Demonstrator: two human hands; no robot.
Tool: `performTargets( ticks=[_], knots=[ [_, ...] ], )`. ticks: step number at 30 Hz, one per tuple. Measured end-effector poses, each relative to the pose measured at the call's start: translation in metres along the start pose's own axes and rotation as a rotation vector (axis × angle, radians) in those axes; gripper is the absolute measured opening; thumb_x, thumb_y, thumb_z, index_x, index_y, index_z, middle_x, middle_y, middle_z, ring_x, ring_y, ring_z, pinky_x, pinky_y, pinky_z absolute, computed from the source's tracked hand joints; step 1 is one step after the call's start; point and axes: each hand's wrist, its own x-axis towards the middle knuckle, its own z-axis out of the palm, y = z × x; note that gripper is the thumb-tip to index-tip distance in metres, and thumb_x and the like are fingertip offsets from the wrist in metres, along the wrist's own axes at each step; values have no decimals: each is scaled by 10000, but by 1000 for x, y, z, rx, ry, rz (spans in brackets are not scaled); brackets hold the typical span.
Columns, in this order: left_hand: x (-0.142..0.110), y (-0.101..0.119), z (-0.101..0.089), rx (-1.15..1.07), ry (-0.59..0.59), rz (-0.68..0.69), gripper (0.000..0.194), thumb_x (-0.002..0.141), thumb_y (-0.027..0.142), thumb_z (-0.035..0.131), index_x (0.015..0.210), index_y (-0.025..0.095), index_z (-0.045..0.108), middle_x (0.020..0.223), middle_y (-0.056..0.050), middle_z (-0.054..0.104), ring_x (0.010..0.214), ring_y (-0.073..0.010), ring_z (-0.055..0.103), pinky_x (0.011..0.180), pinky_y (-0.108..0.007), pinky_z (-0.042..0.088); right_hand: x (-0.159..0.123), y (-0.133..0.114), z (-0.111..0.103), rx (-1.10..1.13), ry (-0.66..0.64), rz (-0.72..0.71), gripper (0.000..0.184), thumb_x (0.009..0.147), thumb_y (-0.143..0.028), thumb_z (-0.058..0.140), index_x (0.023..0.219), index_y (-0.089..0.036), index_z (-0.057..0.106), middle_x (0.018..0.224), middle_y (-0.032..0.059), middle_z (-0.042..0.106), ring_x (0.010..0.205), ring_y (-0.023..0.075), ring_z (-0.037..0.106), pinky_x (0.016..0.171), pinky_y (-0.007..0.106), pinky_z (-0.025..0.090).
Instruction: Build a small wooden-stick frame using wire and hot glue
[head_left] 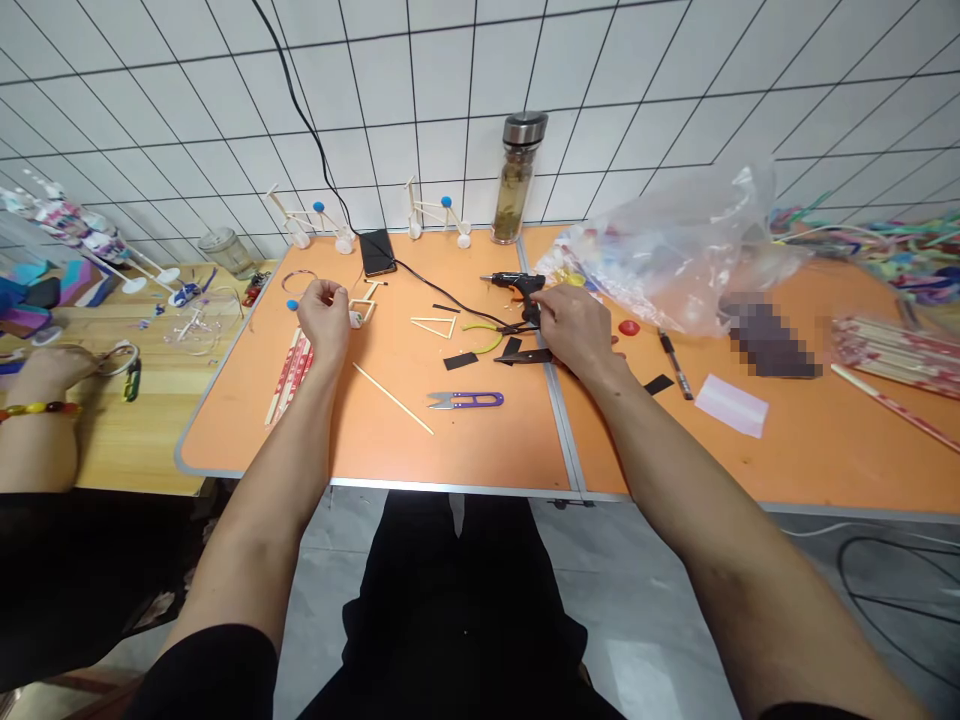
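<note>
My left hand (326,318) is closed in a pinch around a small bicycle model made of sticks (367,303). A white wheel and part of the frame show to the right of my fingers, a blue ball to the left; my hand hides the middle. My right hand (576,322) is curled at the handle of a black glue gun (514,281), whose nozzle points left. Below that hand lie dark scissors (525,356) and yellow-handled pliers (487,343). Between my hands, a triangular stick frame (436,327) rests on the orange table (390,455).
Two finished-looking stick bicycles (307,222) and a phone (377,252) stand or lie near the wall. Purple thread snips (466,400) and a loose stick (393,398) lie in front. A tall bottle (516,180) stands behind; a plastic bag (675,260) fills the back right. Another person's hand (56,370) is at left.
</note>
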Motion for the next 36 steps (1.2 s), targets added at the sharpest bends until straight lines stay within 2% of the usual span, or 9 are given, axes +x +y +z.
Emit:
performTargets(
  ticks=[3, 10, 28, 36],
  knots=[
    [-4, 7, 1, -16, 57, -41, 177, 950, 91, 680, 856, 231, 628, 831, 13, 645, 779, -181, 587, 775, -318, 436, 0, 3, 2, 7, 26, -11, 403, 1058, -154, 564, 1236, -228, 918, 1244, 138, 898, 1222, 377, 813, 944, 480, 631],
    [-15, 18, -1, 24, 63, -19, 212, 950, 75, 700, 821, 236, 647, 803, 23, 663, 783, -189, 603, 784, -334, 429, -1, 1, 5, 29, 11, -37, 410, 1049, -150, 568, 1258, -236, 909, 1272, 146, 891, 1223, 390, 805, 909, 490, 622],
    [-38, 37, 4, 147, -72, 224, 258, 938, 65, 718, 838, 274, 605, 931, -27, 720, 945, -264, 655, 910, -416, 453, -11, -4, 2, 13, 15, -21, 396, 1053, -179, 584, 1263, -250, 912, 1187, 126, 904, 1153, 374, 814, 869, 460, 595],
    [-44, 44, 5, 132, -94, 240, 269, 939, 61, 718, 837, 277, 595, 925, -24, 732, 934, -258, 655, 909, -419, 468, -12, -5, 2, 2, 21, -20, 392, 1054, -181, 575, 1243, -248, 913, 1179, 130, 905, 1166, 369, 823, 844, 454, 597]
  ],
)
